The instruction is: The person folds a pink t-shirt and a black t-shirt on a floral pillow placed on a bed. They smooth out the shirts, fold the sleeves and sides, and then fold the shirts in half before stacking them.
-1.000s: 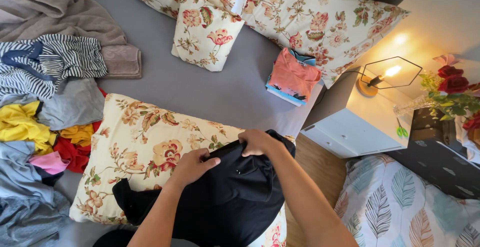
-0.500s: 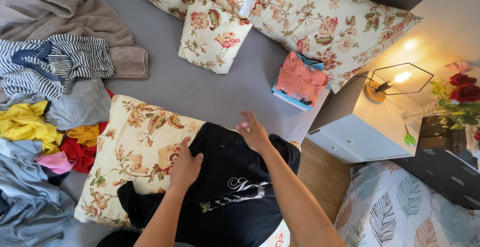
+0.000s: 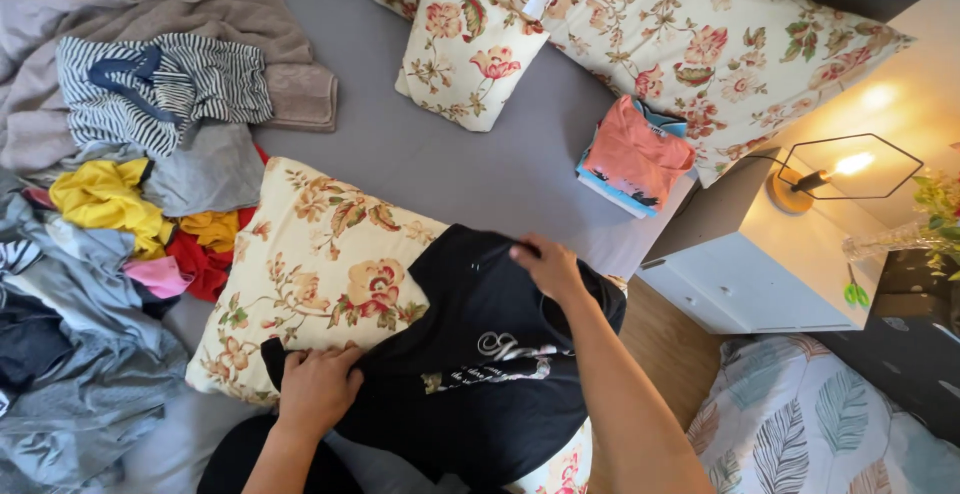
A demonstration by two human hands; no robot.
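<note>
A black T-shirt with a pale print lies spread over a cream floral pillow on the grey bed. My left hand grips the shirt's lower left edge against the pillow. My right hand pinches the cloth near the shirt's top edge, arm stretched across the garment.
A heap of mixed clothes, striped, yellow, red and grey, fills the bed's left side. A folded stack with a coral top sits by large floral pillows. A white nightstand with a lit lamp stands to the right.
The shirt has been spread flatter, its print now facing up. My left hand slid down to the lower left edge and my right hand moved to the top edge.
</note>
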